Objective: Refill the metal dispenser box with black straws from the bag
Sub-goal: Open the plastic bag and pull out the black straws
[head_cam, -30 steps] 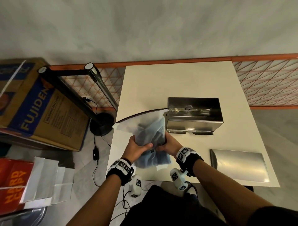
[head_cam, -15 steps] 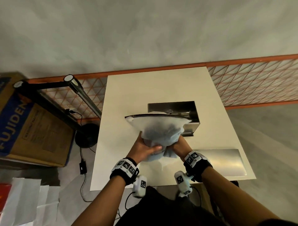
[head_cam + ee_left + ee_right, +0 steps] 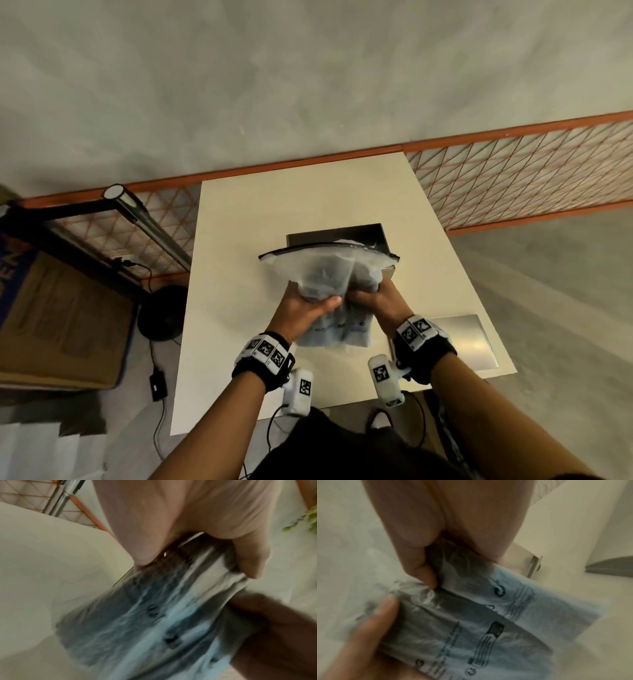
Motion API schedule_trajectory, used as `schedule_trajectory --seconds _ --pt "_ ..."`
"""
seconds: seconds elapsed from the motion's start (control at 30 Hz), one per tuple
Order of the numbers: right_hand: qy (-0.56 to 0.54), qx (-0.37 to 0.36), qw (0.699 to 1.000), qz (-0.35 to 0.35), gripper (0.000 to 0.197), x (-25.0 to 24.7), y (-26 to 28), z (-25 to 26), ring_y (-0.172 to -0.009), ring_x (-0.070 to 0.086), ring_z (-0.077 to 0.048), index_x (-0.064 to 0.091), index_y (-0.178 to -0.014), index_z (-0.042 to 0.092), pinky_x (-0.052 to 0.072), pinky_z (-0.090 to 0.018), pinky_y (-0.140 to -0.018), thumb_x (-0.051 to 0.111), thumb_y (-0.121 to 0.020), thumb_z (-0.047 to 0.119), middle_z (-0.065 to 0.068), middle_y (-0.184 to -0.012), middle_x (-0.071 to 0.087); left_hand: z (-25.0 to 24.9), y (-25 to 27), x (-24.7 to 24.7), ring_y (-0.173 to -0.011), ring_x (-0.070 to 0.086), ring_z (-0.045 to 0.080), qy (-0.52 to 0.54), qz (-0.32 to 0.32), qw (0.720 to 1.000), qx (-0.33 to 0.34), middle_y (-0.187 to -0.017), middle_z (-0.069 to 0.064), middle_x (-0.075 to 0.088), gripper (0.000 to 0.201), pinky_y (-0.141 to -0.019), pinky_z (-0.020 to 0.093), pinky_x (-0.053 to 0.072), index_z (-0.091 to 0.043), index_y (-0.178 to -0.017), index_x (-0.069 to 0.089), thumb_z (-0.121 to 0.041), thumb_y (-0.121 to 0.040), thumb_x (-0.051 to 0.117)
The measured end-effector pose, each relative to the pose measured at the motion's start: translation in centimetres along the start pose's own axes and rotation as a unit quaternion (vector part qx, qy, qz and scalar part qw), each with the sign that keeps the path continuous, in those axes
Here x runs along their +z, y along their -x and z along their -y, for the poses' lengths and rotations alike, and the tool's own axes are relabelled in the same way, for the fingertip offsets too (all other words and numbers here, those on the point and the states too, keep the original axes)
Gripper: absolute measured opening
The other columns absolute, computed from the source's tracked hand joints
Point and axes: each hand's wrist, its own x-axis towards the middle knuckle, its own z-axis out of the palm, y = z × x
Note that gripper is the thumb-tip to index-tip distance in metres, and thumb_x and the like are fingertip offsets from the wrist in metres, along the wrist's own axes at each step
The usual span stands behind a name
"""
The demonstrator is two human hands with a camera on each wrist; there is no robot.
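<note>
- We hold the zip bag (image 3: 329, 284) of black straws with both hands: the left hand (image 3: 301, 308) wraps its fingers and thumb around the bag's left side, and the right hand (image 3: 380, 301) clutches the right side, both closed tight on the plastic.
- The bag's dark zip edge points away from us, spread wide just beyond our knuckles and over the open top of the metal dispenser box (image 3: 342, 236), which sits on the counter (image 3: 239, 240) straight ahead of the hands.
- The bag's bottom hangs back toward our wrists, so the straws likely sit bunched between our palms; the wrist views are too blurred to show single straws.
- To do this step well, we judge that we should keep the mouth centred over the box opening and raise the bottom end so the straws slide out lengthwise.
- We should line the straws up with the long side of the box; crossed straws could jam or spill onto the counter.
- We should ease the squeeze gradually, since a tight grip may hold the bundle back.
- The flat metal lid (image 3: 469, 339) lies on the counter just right of the right wrist, out of our way.
</note>
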Motion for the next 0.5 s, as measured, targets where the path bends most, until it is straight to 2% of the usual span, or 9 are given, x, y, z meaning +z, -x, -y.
schedule_trajectory --seconds 0.07,0.13,0.23,0.27,0.3,0.37,0.43,0.5 --pt "0.096 0.014 0.995 0.003 0.035 -0.3 0.0 -1.0 -0.099 0.069 -0.034 0.073 -0.095 0.018 0.057 -0.048 -0.087 0.074 -0.06 0.013 -0.011 -0.098 0.074 0.3 0.1 0.1 -0.098 0.076 0.018 -0.012 0.007 1.0 -0.022 -0.098 0.002 0.08 0.029 -0.095 0.038 0.058 -0.01 -0.104 0.077 -0.015 -0.078 0.089" --pt "0.14 0.04 0.989 0.01 0.037 -0.8 0.1 -1.8 -0.097 0.07 -0.028 0.074 -0.091 0.02 0.056 -0.048 -0.089 0.079 -0.055 0.025 -0.006 -0.096 0.075 0.7 0.4 0.1 -0.096 0.076 0.021 -0.012 0.018 0.999 -0.037 -0.096 0.004 0.08 0.025 -0.097 0.047 0.058 -0.009 -0.103 0.079 -0.013 -0.08 0.087" --pt "0.09 0.018 0.996 0.018 0.019 -1.0 0.6 -0.1 -0.085 0.072 -0.019 0.073 -0.087 0.011 0.057 -0.035 -0.08 0.084 -0.072 0.015 -0.001 -0.086 0.076 0.2 0.8 0.0 -0.099 0.075 0.022 0.026 0.0 0.999 -0.021 -0.103 0.003 0.079 0.027 -0.095 0.044 0.059 -0.02 -0.105 0.079 -0.011 -0.08 0.086" --pt "0.052 0.006 0.999 0.012 0.017 -1.1 0.8 0.5 -0.085 0.072 -0.022 0.072 -0.086 0.006 0.058 -0.036 -0.08 0.082 -0.076 0.014 -0.005 -0.086 0.076 0.0 0.7 -0.2 -0.101 0.075 0.023 0.042 -0.008 0.999 -0.015 -0.105 0.003 0.079 0.027 -0.094 0.043 0.058 -0.025 -0.103 0.079 -0.013 -0.08 0.086" --pt "0.002 -0.006 1.0 -0.001 0.023 -1.2 0.9 1.1 -0.089 0.072 -0.028 0.071 -0.092 0.002 0.058 -0.042 -0.083 0.082 -0.078 0.016 -0.012 -0.092 0.075 -0.2 0.5 -0.5 -0.101 0.074 0.023 0.047 -0.017 0.999 -0.016 -0.106 0.003 0.079 0.025 -0.094 0.043 0.057 -0.028 -0.102 0.08 -0.015 -0.082 0.085" --pt "-0.102 -0.013 0.993 -0.049 0.037 -1.6 0.7 1.5 -0.1 0.069 -0.033 0.066 -0.112 0.005 0.056 -0.046 -0.088 0.08 -0.08 0.018 -0.019 -0.107 0.071 -0.2 -0.1 -0.9 -0.101 0.074 0.022 0.035 -0.038 0.999 -0.015 -0.104 0.003 0.079 0.014 -0.096 0.044 0.057 -0.021 -0.1 0.081 -0.017 -0.087 0.081" --pt "-0.093 0.005 0.989 -0.115 0.028 -1.8 0.3 1.3 -0.099 0.071 -0.031 0.069 -0.107 0.006 0.057 -0.045 -0.088 0.076 -0.084 0.02 -0.016 -0.102 0.074 0.1 -0.7 -1.2 -0.095 0.076 0.02 -0.015 -0.076 0.997 -0.012 -0.096 0.003 0.08 0.015 -0.095 0.048 0.057 -0.013 -0.098 0.08 -0.024 -0.088 0.081" --pt "-0.023 0.023 0.988 -0.154 0.017 -2.0 -0.2 0.8 -0.092 0.072 -0.03 0.073 -0.095 0.008 0.057 -0.048 -0.089 0.074 -0.086 0.022 -0.012 -0.092 0.076 0.5 -1.1 -1.1 -0.09 0.076 0.017 -0.05 -0.093 0.994 -0.006 -0.089 0.001 0.079 0.012 -0.093 0.046 0.059 -0.014 -0.093 0.08 -0.025 -0.09 0.079"
